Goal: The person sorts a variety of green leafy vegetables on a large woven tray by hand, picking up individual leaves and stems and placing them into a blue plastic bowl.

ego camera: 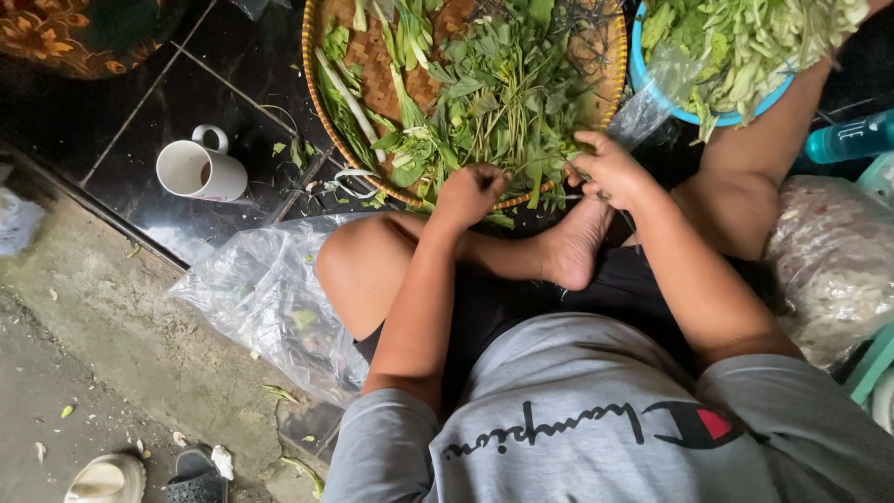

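Note:
I sit cross-legged on a dark tiled floor before a round woven bamboo tray point(325, 123) heaped with leafy green stems point(503, 93). My left hand point(470, 193) is closed around a bunch of stems at the tray's near rim. My right hand point(610, 169) pinches a thin green stem just right of it. Both hands hover above my bare foot point(573, 247).
A blue bowl point(652, 88) of picked greens stands at the upper right. A white mug point(200, 170) lies on its side at left. A clear plastic bag point(270, 298) is spread by my left knee, another filled bag point(829, 261) at right. Sandals point(140, 477) rest on the lower concrete step.

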